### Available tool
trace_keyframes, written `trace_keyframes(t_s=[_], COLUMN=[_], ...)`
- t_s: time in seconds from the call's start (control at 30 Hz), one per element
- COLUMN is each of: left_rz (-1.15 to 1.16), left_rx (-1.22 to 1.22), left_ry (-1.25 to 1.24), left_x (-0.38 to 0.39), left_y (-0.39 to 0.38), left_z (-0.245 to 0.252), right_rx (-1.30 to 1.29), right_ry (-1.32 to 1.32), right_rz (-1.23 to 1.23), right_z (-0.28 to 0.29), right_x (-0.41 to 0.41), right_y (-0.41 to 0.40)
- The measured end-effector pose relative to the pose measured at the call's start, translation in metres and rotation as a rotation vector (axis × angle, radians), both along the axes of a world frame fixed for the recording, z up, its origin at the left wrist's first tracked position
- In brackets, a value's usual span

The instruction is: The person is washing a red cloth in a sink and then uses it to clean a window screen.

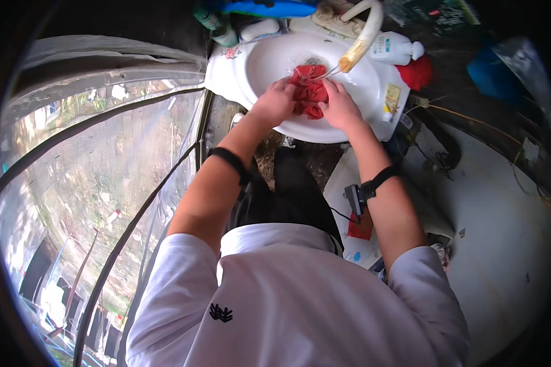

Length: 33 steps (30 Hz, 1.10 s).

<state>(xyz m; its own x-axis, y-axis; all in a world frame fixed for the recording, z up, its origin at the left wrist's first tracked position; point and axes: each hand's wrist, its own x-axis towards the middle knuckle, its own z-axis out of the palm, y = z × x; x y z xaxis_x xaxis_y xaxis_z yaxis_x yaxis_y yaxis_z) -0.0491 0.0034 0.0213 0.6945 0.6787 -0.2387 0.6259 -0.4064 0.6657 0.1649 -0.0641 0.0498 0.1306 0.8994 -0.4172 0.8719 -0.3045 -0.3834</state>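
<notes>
A crumpled red cloth (310, 91) lies bunched in the white ceramic washbasin (367, 85), below the drain. My left hand (278, 100) grips its left edge, with the fingertips partly hidden in the folds. On the cloth's right edge my right hand (340, 103) has closed its thumb and fingers. From the mouth of a pale curved spout (365, 39), a thin stream of water runs down onto the cloth near my right fingers.
A white pump bottle (395, 48), another red cloth (414, 73) and a yellow-and-white tube (390, 102) are at the basin's right side. A green bottle (220, 30) and a white soap bar or case (260, 30) stand at the back left. A mesh screen (105, 169) is at the left.
</notes>
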Motion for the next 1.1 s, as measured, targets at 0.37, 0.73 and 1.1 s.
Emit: trace_keyframes(t_s=[0.37, 0.73, 1.1], left_rz=[0.397, 0.790, 1.308], left_rx=[0.176, -0.310, -0.457], left_ry=[0.046, 1.002, 0.831], left_x=[-0.211, -0.421, -0.465], left_y=[-0.036, -0.264, -0.219], left_z=[0.052, 0.063, 0.133], right_rx=[-0.116, 0.005, 0.084], right_ry=[0.020, -0.028, 0.131], right_rz=[0.250, 0.434, 0.991], right_z=[0.012, 0.069, 0.128], right_x=[-0.027, -0.063, -0.310], right_y=[-0.008, -0.016, -0.001])
